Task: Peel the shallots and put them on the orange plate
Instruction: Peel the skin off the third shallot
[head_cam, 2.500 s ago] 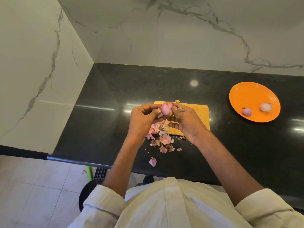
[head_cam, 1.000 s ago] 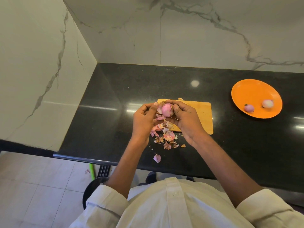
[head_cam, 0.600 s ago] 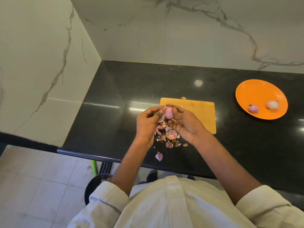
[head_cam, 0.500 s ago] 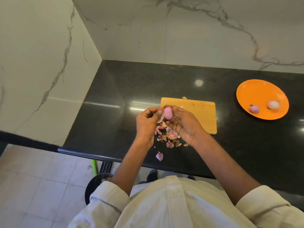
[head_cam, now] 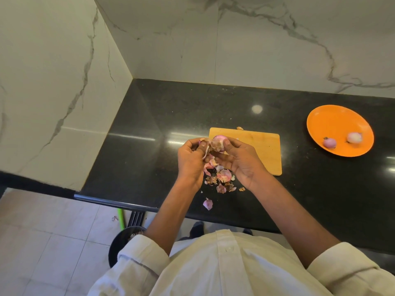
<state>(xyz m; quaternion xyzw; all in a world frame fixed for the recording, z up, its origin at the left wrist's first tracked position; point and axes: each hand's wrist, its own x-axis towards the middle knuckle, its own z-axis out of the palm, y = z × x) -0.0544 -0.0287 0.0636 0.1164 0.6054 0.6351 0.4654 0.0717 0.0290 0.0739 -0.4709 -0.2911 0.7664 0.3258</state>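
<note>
Right hand (head_cam: 241, 161) fingers curl around one shallot (head_cam: 218, 143), held above the near left corner of the cutting board (head_cam: 258, 146). Left hand (head_cam: 191, 155) pinches a loose strip of skin (head_cam: 205, 151) at its side. Peeling of this one appears unfinished. Two peeled shallots (head_cam: 329, 142) lie on the orange plate (head_cam: 333, 122), well right of the board. One heap of peelings (head_cam: 220, 178) lies just before the board.

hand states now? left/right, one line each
Left hand: pinching a strip of loose peel coming off the shallot.
Right hand: gripping the shallot over the cutting board.
</note>
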